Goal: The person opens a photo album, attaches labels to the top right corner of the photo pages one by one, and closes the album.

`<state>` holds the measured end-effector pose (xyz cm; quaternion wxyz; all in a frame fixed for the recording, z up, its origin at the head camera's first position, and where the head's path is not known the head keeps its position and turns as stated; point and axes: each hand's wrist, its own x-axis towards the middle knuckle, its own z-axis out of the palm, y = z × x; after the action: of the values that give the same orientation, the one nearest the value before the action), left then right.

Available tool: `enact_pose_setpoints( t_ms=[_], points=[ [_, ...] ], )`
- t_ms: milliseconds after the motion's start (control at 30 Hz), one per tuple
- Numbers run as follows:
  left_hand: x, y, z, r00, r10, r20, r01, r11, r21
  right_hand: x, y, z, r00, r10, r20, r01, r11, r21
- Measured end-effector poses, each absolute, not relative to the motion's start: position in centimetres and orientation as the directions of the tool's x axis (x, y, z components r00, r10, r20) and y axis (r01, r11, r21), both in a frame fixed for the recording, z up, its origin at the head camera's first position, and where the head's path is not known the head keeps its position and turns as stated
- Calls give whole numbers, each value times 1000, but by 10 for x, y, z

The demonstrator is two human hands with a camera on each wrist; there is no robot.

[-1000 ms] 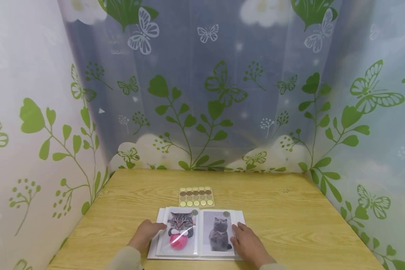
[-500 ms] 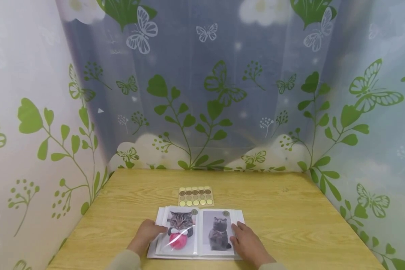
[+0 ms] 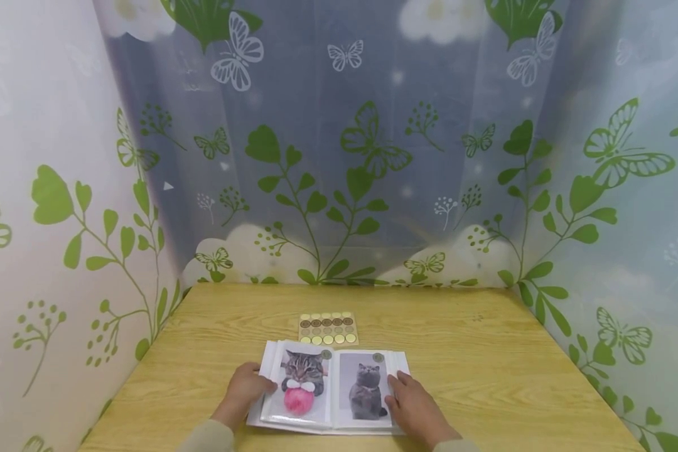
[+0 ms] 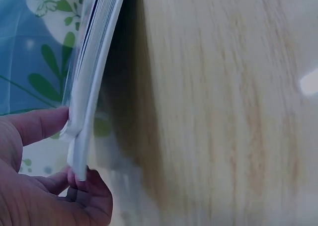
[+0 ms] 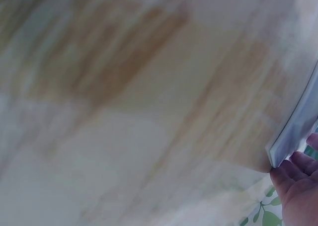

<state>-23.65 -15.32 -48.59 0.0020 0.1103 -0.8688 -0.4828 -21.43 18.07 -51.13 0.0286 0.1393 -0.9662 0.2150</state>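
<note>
The photo album [image 3: 333,392] lies open on the near middle of the wooden table [image 3: 486,364], with a cat and pink ball on its left page and a grey cat on its right; the left hand [image 3: 247,389] grips the left stack of pages, thumb on top and fingers curled under the edge, as the left wrist view shows with the page edges [image 4: 87,102] pinched between thumb and fingertips; the right hand [image 3: 415,408] rests on the right page edge, fingers fairly straight and pressing down, and the right wrist view shows only fingertips [image 5: 293,169] at the album's corner.

To handle the pages well, it seems best to keep the right hand flat as an anchor so the book does not slide; the left should take hold of one sleeve, not the whole stack, and lift from the outer edge to avoid creasing the glossy plastic.

A sticker sheet [image 3: 328,328] of round gold dots lies just beyond the album's far edge, apart from both hands.
</note>
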Motion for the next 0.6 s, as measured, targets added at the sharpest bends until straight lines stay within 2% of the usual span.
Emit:
enact_pose_setpoints(
  t_ms=[333,600],
  points=[
    [-237,-147,-463,-984,-169,-50,-129,499,857,-214,180,-509,-953,-268,140,-302,863,-405],
    [-237,-139,-441,-989,-149,10,-69,516,854,-213,173,-512,-940,-298,163,-340,824,-454]
  ],
)
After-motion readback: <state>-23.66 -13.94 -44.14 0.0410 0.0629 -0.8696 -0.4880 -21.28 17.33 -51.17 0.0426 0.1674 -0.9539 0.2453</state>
